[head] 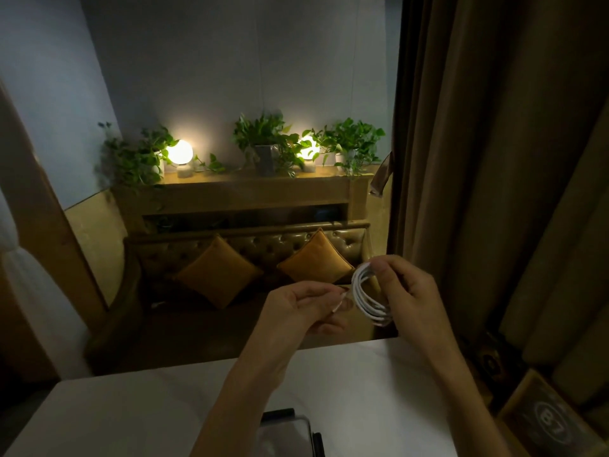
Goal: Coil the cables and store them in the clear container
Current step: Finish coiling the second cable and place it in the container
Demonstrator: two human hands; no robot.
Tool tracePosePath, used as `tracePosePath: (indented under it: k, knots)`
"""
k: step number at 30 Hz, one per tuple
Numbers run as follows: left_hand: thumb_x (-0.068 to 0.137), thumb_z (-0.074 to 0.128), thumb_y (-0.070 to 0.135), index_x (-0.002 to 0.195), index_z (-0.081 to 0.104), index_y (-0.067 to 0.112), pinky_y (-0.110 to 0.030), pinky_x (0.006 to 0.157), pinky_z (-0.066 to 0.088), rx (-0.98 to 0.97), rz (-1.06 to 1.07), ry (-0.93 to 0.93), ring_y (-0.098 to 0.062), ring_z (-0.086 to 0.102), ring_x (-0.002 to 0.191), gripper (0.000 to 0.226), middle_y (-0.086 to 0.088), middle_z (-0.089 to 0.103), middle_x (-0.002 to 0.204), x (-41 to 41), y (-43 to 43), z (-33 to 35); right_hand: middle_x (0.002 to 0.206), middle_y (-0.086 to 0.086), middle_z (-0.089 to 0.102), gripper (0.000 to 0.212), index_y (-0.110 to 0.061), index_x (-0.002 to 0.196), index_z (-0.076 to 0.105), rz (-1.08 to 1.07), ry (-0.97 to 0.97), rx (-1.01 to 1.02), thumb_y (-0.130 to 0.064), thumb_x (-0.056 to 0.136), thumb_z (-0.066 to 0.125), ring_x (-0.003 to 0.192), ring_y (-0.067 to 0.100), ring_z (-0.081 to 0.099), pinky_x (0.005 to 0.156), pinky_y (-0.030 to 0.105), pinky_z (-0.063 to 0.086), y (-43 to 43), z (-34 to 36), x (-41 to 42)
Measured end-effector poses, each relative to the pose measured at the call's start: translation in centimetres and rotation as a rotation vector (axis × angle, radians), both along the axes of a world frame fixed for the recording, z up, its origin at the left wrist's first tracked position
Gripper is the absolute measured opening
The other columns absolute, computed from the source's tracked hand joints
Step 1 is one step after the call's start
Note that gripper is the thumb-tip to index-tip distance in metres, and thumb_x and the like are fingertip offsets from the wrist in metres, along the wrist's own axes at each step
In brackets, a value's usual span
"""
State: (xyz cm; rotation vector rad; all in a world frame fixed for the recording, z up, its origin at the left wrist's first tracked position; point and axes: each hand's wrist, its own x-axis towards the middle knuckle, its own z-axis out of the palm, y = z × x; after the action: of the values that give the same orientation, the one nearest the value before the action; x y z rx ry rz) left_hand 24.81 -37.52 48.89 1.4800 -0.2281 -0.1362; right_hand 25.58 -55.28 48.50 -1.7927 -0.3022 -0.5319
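Clear container [286, 433] is sitting on the white bench [131, 410]. Right hand [408, 291] is gripping the coiled white cable [365, 301] up above it, and left hand [296, 308] is pinching the loose end [339, 303].

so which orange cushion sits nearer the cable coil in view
The right-hand cushion, its corner almost meeting the white cable coil; the other cushion lies further left.

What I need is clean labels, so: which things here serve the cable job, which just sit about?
Job: white cable, coiled; right hand holding the coil; left hand pinching its end; clear container.
Lying about: potted plants; globe lamps; orange cushions; sofa; curtain.
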Motion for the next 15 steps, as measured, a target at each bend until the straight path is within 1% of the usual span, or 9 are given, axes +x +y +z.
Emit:
tracePosePath:
  k: [2, 4, 6, 8, 10, 11, 13, 14, 15]
  knots:
    - [0.085, 0.062, 0.018, 0.105, 0.069, 0.004, -0.028, 0.071, 0.059, -0.105, -0.058, 0.069, -0.021, 0.069, 0.079, 0.025, -0.012, 0.074, 0.092, -0.3, 0.0, 0.0, 0.089, -0.011, 0.066, 0.019, -0.02, 0.099, 0.066, -0.068, -0.055, -0.071, -0.022, 0.096, 0.048, 0.085, -0.002, 0.063, 0.069, 0.008, 0.048, 0.3, 0.0, 0.0]
    - [0.083, 0.062, 0.019, 0.106, 0.065, 0.002, -0.028, 0.073, 0.059, -0.189, -0.121, 0.116, -0.022, 0.07, 0.084, 0.029, -0.012, 0.072, 0.092, -0.6, -0.3, -0.2, 0.089, -0.018, 0.062, 0.016, -0.022, 0.098, 0.064, -0.134, -0.131, -0.141, -0.021, 0.096, 0.048, 0.087, -0.005, 0.06, 0.07, 0.005, 0.047, 0.6, 0.0, -0.1]
    - [0.077, 0.064, 0.022, 0.103, 0.064, 0.004, -0.029, 0.076, 0.057, -0.2, -0.149, 0.1, -0.022, 0.068, 0.087, 0.031, -0.009, 0.071, 0.093, -0.9, -0.6, -0.2, 0.089, -0.018, 0.062, 0.016, -0.022, 0.099, 0.064, -0.179, -0.193, -0.186, -0.022, 0.097, 0.048, 0.09, -0.003, 0.06, 0.073, 0.006, 0.046, 0.8, -0.1, 0.1]
    - [0.072, 0.065, 0.026, 0.098, 0.064, 0.009, -0.027, 0.076, 0.055, -0.178, -0.151, 0.075, -0.018, 0.065, 0.083, 0.031, -0.006, 0.068, 0.089, -1.0, -0.6, -0.3, 0.09, -0.013, 0.063, 0.019, -0.021, 0.1, 0.064, -0.208, -0.227, -0.206, -0.027, 0.096, 0.047, 0.091, -0.003, 0.059, 0.074, 0.005, 0.046, 0.9, -0.2, 0.2]
    - [0.069, 0.069, 0.03, 0.094, 0.064, 0.011, -0.024, 0.069, 0.053, -0.193, -0.166, 0.106, -0.013, 0.061, 0.073, 0.033, -0.004, 0.063, 0.082, -0.7, -0.7, -0.6, 0.092, -0.012, 0.062, 0.022, -0.023, 0.101, 0.063, -0.244, -0.264, -0.22, -0.031, 0.095, 0.044, 0.091, -0.009, 0.058, 0.077, 0.003, 0.045, 1.1, -0.3, 0.1]
    - [0.067, 0.075, 0.032, 0.094, 0.064, 0.01, -0.023, 0.066, 0.053, -0.246, -0.197, 0.157, -0.012, 0.06, 0.069, 0.037, -0.005, 0.061, 0.079, -0.4, -0.7, -0.9, 0.093, -0.013, 0.061, 0.024, -0.023, 0.101, 0.063, -0.253, -0.284, -0.223, -0.033, 0.094, 0.042, 0.091, -0.012, 0.057, 0.078, 0.003, 0.045, 1.1, -0.2, 0.0]
    - [0.058, 0.086, 0.028, 0.098, 0.062, 0.006, -0.023, 0.059, 0.055, -0.433, -0.299, 0.291, -0.011, 0.062, 0.063, 0.052, -0.007, 0.06, 0.079, 0.1, -0.8, -1.5, 0.093, -0.016, 0.059, 0.029, -0.021, 0.101, 0.064, -0.253, -0.313, -0.226, -0.034, 0.093, 0.039, 0.09, -0.013, 0.057, 0.078, 0.003, 0.045, 1.2, -0.1, -0.2]
    - [0.059, 0.086, 0.025, 0.103, 0.061, 0.004, -0.023, 0.058, 0.055, -0.492, -0.313, 0.322, -0.012, 0.063, 0.062, 0.055, -0.008, 0.06, 0.081, 0.3, -0.9, -1.7, 0.092, -0.018, 0.06, 0.027, -0.021, 0.101, 0.064, -0.24, -0.311, -0.219, -0.033, 0.094, 0.04, 0.09, -0.011, 0.058, 0.078, 0.004, 0.046, 1.2, 0.0, -0.3]
    - [0.064, 0.082, 0.023, 0.109, 0.06, 0.003, -0.022, 0.06, 0.055, -0.498, -0.29, 0.316, -0.012, 0.062, 0.065, 0.053, -0.009, 0.059, 0.084, 0.4, -1.0, -1.9, 0.091, -0.019, 0.061, 0.024, -0.022, 0.099, 0.064, -0.203, -0.283, -0.191, -0.033, 0.095, 0.043, 0.089, -0.007, 0.06, 0.076, 0.006, 0.048, 1.2, 0.1, -0.4]
